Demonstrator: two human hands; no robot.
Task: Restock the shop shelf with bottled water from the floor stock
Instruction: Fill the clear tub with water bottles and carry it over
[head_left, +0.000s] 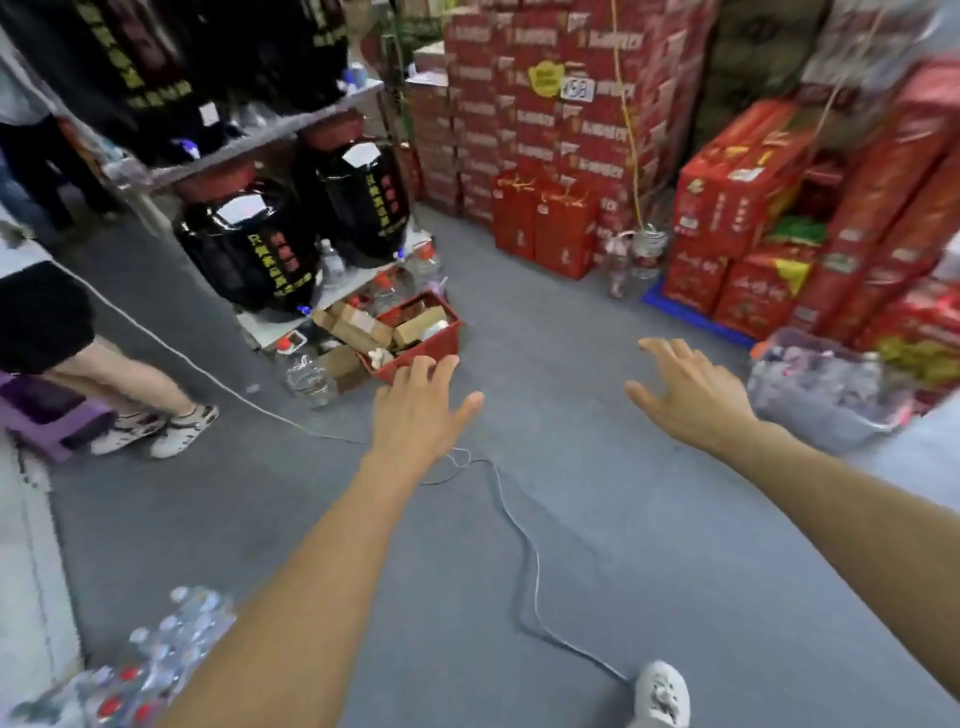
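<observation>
Both bare arms reach forward, well apart. The left hand (415, 402) and the right hand (688, 389) are spread, palms down, fingers straight, holding nothing.

Bare floor (597, 395) ahead; red basket (421, 338) left, wrapped bottle pack (826, 389) right.

Red-capped water bottles (156, 657), seemingly shrink-wrapped, bunched at lower left

Head view: one wide-angle camera, worn at head height, facing forward and down onto the floor (623, 519). Shoe (662, 693) at the near edge; shelf (291, 123) far left, cartons (545, 135) far and right. Rim of view bent and blurred.
</observation>
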